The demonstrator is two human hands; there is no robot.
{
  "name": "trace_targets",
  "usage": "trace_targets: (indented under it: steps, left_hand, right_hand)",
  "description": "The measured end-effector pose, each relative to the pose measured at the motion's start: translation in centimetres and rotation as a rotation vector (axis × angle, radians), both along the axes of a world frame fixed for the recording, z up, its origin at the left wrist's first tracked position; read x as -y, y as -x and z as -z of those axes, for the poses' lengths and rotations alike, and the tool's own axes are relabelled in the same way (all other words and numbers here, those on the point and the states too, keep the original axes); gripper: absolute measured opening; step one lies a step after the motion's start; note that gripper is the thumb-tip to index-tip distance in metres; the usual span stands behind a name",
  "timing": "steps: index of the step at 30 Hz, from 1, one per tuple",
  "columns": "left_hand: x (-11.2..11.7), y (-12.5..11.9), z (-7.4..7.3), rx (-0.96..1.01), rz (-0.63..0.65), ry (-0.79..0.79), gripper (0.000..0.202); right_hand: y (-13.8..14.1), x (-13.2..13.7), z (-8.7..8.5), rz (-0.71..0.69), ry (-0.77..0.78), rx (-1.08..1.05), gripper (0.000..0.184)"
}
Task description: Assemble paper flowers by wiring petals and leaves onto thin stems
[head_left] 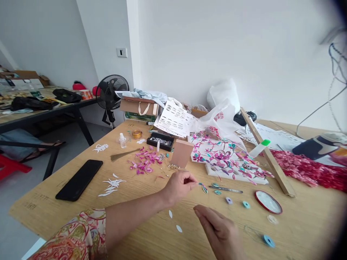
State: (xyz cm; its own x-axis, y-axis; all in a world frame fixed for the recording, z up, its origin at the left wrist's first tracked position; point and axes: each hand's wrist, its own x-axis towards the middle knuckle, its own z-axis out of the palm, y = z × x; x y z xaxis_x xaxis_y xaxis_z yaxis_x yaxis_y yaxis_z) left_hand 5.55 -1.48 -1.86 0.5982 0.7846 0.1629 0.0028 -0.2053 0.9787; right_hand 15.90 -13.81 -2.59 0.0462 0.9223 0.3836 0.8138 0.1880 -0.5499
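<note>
My left hand [180, 185] hovers over the wooden table [135, 220] with its fingers pinched on a small green and purple quilled paper piece [203, 187]. My right hand [218, 231] rests lower, close to the camera, with its fingers stretched forward and nothing in them. Beyond the pinched piece lie a thin metal tool [226, 189], small teal and purple paper coils [246, 204] and a round red-rimmed lid [268, 201]. A white board with pink and teal quilled flowers [225, 159] sits behind them. Two small white paper petals [175, 221] lie between my hands.
A black phone [79, 179] and white paper cutouts [111, 186] lie at the left. Pink petals [145, 162], a small glue bottle [123, 140], a black tray [160, 141], a wooden slat [267, 153] and red material [309, 169] crowd the far side. A fan [111, 94] stands behind.
</note>
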Motion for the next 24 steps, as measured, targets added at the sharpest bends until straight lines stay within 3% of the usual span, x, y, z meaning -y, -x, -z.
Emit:
trace_targets:
  steps: [3,4,6,8,10,13,16,18,21,24]
  left_hand:
    - [0.4,0.0,0.2,-0.106,0.116,-0.265,0.009]
    - [0.7,0.1,0.0,-0.114,0.175,-0.273,0.009]
    - [1.2,0.6,-0.7,-0.088,0.286,-0.140,0.006]
    - [1.6,1.0,-1.5,-0.023,0.336,0.119,0.006]
    - [1.7,1.3,-2.0,0.065,0.291,0.335,0.013]
    - [1.3,1.1,-1.9,0.176,0.130,0.413,0.016]
    - [0.6,0.4,-1.0,0.119,0.026,0.284,0.010]
    - [0.4,0.1,-0.4,-0.007,0.016,0.044,0.005]
    - [0.7,0.1,-0.1,-0.136,0.112,-0.286,0.009]
    - [1.3,0.7,-0.6,-0.131,0.275,-0.297,0.009]
  right_hand:
    - [-1.9,0.1,-3.1,0.098,-0.101,0.082,0.023]
    - [-2.8,-0.4,-3.9,0.147,-0.109,0.093,0.022]
    - [-4.5,-1.8,-4.5,0.216,-0.057,0.070,0.024]
    - [-5.4,-3.2,-3.7,0.205,0.029,-0.027,0.029]
    - [-5.1,-4.2,-1.9,0.131,0.094,-0.158,0.032]
    - [-2.9,-3.8,1.0,0.078,0.137,-0.237,0.035]
    - [-0.6,-1.7,1.8,0.074,0.118,-0.135,0.035]
    - [-0.1,-0.3,0.7,0.052,0.071,-0.042,0.032]
    - [-1.1,0.1,-2.3,0.063,0.018,0.075,0.027]
    - [-3.4,-1.3,-4.3,0.130,0.038,0.077,0.025]
